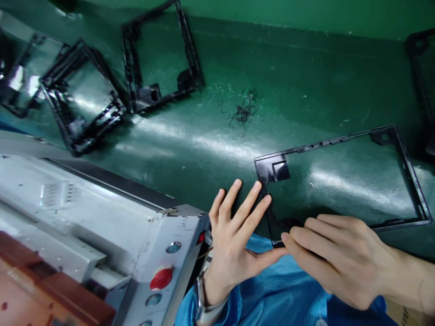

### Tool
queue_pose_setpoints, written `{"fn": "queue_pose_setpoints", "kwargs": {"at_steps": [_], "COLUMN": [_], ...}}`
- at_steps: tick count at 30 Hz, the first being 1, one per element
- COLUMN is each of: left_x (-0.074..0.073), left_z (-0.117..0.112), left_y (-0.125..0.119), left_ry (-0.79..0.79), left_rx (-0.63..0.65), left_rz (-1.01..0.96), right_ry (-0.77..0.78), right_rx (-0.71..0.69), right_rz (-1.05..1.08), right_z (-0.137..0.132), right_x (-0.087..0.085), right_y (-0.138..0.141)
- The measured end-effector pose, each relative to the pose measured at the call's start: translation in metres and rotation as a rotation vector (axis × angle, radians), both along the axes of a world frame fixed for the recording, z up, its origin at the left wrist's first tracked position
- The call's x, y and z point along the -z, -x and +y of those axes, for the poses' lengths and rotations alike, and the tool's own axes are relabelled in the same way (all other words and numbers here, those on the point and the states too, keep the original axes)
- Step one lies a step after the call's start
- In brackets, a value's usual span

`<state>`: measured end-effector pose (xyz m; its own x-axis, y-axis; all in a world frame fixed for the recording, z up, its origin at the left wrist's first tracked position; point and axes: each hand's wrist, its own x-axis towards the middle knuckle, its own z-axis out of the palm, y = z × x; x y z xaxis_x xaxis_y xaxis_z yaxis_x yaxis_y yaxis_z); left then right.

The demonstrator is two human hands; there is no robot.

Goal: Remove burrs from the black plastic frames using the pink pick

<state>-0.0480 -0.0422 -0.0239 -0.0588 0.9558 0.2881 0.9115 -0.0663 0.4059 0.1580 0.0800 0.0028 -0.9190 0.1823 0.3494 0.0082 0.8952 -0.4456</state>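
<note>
A black rectangular plastic frame (307,147) lies at the right, with its near left corner toward me. My left hand (234,231) has its fingers stretched and spread. Two of its fingertips touch the frame's left side, and its thumb reaches below the near corner. Curled closed, my right hand (340,258) is over the frame's near edge, with its fingertips beside that corner and close to the left thumb. Whatever is inside its grip, if anything, is hidden by the fingers.
Several similar frames lie at the left, including a tilted frame (195,68) and a stacked pair (84,131). Thin black shavings (244,111) are heaped on the green surface (306,81). A machine with a red button (161,278) stands at lower left. Another frame (419,68) shows at the right edge.
</note>
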Motion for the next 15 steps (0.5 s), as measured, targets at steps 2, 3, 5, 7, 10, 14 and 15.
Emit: {"fn": "queue_pose_setpoints", "kwargs": {"at_steps": [2, 3, 5, 7, 10, 14, 15], "left_x": [0.000, -0.001, -0.001, -0.001, 0.001, -0.001, -0.004], "left_z": [0.000, 0.000, -0.002, -0.007, -0.014, -0.004, 0.004], "left_y": [0.000, 0.000, 0.000, -0.003, -0.008, -0.011, -0.011], "left_ry": [-0.001, -0.001, 0.005, 0.005, -0.080, -0.226, -0.215], "left_rx": [0.000, 0.001, 0.014, 0.033, 0.043, -0.067, -0.101], "left_rz": [0.005, 0.010, 0.024, 0.037, -0.011, -0.151, -0.153], "right_ry": [-0.009, -0.019, -0.031, -0.001, 0.120, 0.297, 0.301], "right_rx": [-0.005, -0.006, 0.025, 0.104, 0.231, 0.404, 0.457], "right_rz": [0.008, 0.017, 0.048, 0.083, 0.115, 0.092, 0.089], "right_z": [0.001, 0.001, 0.001, 0.002, 0.011, 0.029, 0.033], "right_x": [-0.001, -0.002, -0.005, -0.009, -0.018, -0.028, -0.028], "right_y": [0.001, 0.001, 0.000, -0.004, -0.013, -0.022, -0.023]}}
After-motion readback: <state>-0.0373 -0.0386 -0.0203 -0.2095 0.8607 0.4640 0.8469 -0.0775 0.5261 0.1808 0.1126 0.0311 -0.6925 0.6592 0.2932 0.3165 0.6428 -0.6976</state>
